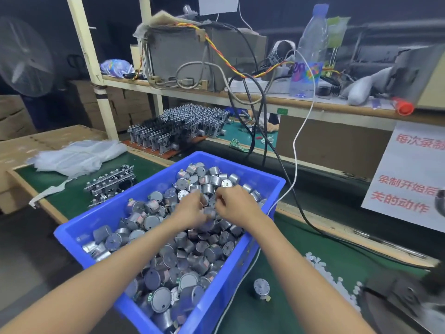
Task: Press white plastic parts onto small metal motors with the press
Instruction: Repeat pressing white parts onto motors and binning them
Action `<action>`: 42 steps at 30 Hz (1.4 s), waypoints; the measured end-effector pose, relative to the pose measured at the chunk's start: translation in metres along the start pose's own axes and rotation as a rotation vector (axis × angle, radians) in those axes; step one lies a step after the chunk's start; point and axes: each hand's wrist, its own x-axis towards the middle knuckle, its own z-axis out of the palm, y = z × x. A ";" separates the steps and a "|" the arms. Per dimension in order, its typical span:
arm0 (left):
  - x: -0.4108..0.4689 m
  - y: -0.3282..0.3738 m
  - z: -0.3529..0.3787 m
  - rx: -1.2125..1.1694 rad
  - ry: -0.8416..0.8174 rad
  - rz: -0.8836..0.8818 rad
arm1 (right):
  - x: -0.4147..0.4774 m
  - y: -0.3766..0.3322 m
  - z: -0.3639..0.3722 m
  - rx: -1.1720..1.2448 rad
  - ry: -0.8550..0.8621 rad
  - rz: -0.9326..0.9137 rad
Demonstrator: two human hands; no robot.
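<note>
Green matting covers the counter [277, 317], and a blue bin [216, 297] sits on it at an angle, heaped with small metal motors [168, 261]. Both bare forearms reach in from the near edge towards the far half of the bin. The left hand [190, 208] and the right hand [234, 203] lie close together, knuckles up and fingers curled down into the pile. Blur hides the fingertips, so I cannot tell whether either hand is clamped on a motor or only raking through them.

A white paper sign [409, 177] hangs on the right, printed in red: "每次录制" at the top, and lower down "录制开始后" and "关的动作", each line cut by the frame edge. On the wooden shelf [192, 92] at the far side, a clear water bottle [310, 56] wears a bright multicoloured label that is too blurred to read. Some motors carry small reddish stickers, also unreadable.

The motors in the bin are short cylinders lying every way: some have a flat round face up, others lie on their sides. One lone motor [261, 289] stands on the counter just right of the bin, its axis upright and its round face up. White plastic parts [337, 278] are scattered near it to the right.
</note>
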 end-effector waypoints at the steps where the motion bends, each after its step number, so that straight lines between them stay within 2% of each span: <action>1: 0.000 0.003 -0.008 -0.198 0.008 -0.051 | -0.002 -0.001 -0.001 0.029 -0.018 -0.012; 4: -0.015 0.018 -0.022 -0.857 -0.079 -0.179 | -0.018 -0.005 -0.004 0.281 -0.014 -0.073; 7: -0.035 0.038 -0.024 -1.039 -0.094 -0.184 | -0.046 -0.004 -0.009 0.561 0.145 -0.031; 10: -0.060 0.067 -0.016 -1.092 -0.119 -0.058 | -0.081 0.007 -0.021 0.945 0.278 0.084; 12: -0.079 0.088 -0.006 -1.059 -0.135 0.051 | -0.105 0.020 -0.030 1.138 0.356 0.148; 14: -0.095 0.108 0.007 -0.899 -0.104 0.155 | -0.133 0.036 -0.038 1.194 0.409 0.147; 16: -0.106 0.122 0.021 -0.568 -0.060 0.323 | -0.163 0.053 -0.043 1.178 0.409 0.145; 18: -0.118 0.129 0.043 -0.269 -0.142 0.502 | -0.197 0.070 -0.039 1.142 0.396 0.210; 20: -0.126 0.129 0.078 -0.071 -0.282 0.550 | -0.230 0.087 -0.027 1.104 0.439 0.359; 23: -0.131 0.117 0.135 0.150 -0.378 0.449 | -0.271 0.104 0.000 1.049 0.495 0.611; 27: -0.129 0.103 0.167 0.038 -0.361 0.341 | -0.293 0.111 0.024 0.991 0.436 0.666; 40: -0.129 0.094 0.177 0.109 -0.275 0.538 | -0.287 0.111 0.054 0.930 0.551 0.606; 42: -0.136 0.094 0.180 -0.025 -0.232 0.553 | -0.287 0.111 0.055 0.921 0.559 0.590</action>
